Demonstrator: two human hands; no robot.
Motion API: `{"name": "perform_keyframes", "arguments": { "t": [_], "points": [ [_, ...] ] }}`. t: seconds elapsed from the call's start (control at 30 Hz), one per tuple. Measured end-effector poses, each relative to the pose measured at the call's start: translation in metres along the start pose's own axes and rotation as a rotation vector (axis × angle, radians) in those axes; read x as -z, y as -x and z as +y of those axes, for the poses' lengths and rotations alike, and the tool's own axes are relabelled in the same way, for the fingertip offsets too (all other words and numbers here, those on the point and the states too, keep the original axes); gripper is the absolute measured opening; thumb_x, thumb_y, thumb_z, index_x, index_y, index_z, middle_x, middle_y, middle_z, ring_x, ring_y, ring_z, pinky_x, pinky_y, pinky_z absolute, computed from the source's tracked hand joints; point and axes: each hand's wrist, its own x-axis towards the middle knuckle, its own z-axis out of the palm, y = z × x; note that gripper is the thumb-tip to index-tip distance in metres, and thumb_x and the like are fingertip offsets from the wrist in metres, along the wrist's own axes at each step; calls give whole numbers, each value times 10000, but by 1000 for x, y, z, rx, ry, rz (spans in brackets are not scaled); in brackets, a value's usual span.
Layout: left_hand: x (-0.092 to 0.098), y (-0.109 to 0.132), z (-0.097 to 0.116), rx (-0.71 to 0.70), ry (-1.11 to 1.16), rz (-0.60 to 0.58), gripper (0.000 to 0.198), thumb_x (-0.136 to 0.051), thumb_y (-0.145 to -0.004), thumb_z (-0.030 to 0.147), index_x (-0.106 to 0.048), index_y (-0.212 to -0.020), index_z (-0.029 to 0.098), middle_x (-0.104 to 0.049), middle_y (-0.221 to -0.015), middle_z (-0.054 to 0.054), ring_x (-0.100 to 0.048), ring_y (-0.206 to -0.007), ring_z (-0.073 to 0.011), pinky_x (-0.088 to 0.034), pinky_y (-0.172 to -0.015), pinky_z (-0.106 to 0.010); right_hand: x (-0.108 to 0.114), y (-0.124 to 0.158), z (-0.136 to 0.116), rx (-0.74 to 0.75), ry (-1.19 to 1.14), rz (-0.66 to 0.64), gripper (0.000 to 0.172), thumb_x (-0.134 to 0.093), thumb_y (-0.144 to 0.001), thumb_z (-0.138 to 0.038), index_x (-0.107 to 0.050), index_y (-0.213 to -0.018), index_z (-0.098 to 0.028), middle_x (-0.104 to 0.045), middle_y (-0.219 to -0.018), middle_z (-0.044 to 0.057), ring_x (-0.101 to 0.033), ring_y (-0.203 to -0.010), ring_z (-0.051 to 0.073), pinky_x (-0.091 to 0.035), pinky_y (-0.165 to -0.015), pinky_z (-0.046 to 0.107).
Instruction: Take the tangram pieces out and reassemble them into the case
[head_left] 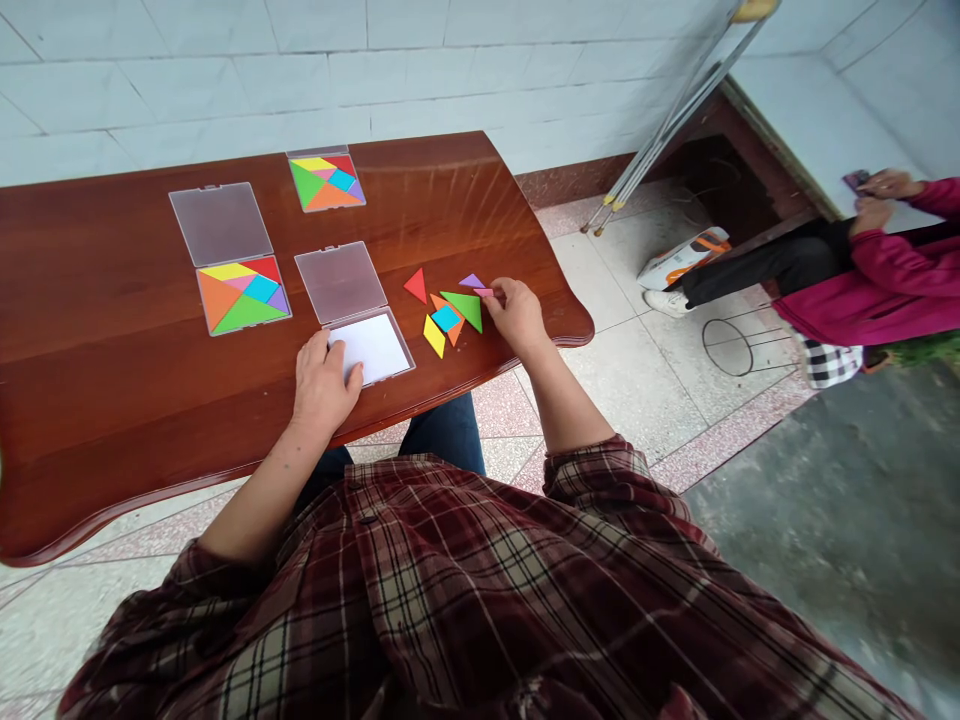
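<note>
right hand [517, 315] pinching thin pink tangram piece [484, 292] | looks light, stiff, slippery, best taken by its edges | left hand [324, 385] spread on open plastic case [341, 283]

— What is placed on the wooden table [97, 420]?

— A filled tangram case [244, 296] is set at the left, a second filled tangram case [326, 182] is set behind it to the right, and an open case tray [373, 347] is set nearest the table's front edge.

— And the loose tangram pieces [446, 315]?

— They are laid right of that tray. Their right end is touched by the right hand [517, 315], and the tray is covered in part by the left hand [324, 385].
</note>
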Motion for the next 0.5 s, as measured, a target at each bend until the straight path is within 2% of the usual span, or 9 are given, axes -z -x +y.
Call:
{"name": "perform_keyframes", "arguments": {
  "t": [0.17, 0.33, 0.5],
  "points": [
    [-1, 0, 0, 2, 8, 8, 411, -481, -854, 358, -603, -1155, 106, -489, -1402, -221, -439, -1335, -377, -316, -1147, -533, -5, 17, -17, 108, 86, -143, 435, -728, -755, -260, -635, -1167, -153, -633, -1168, 162, -590, -1048, 313, -462, -951, 468],
    [-2, 0, -1, -4, 21, 10, 398, -487, -857, 349, -599, -1148, 102, -486, -1402, -221, -441, -1331, -378, -317, -1148, -543, -5, 21, -28, 94, 233, -161, 328, -557, -863, -148, -635, -1179, -105, -628, -1194, 188, -569, -1098, 306, -435, -983, 426],
    [-4, 1, -3, -12, 44, 32, 372, -499, -856, 337, -597, -1138, 114, -491, -1395, -215, -441, -1328, -381, -322, -1141, -557, -6, 24, -32, 94, 329, -163, 304, -451, -914, -158, -633, -1137, -59, -645, -1156, 211, -577, -1053, 296, -417, -980, 402]
  ]
}}
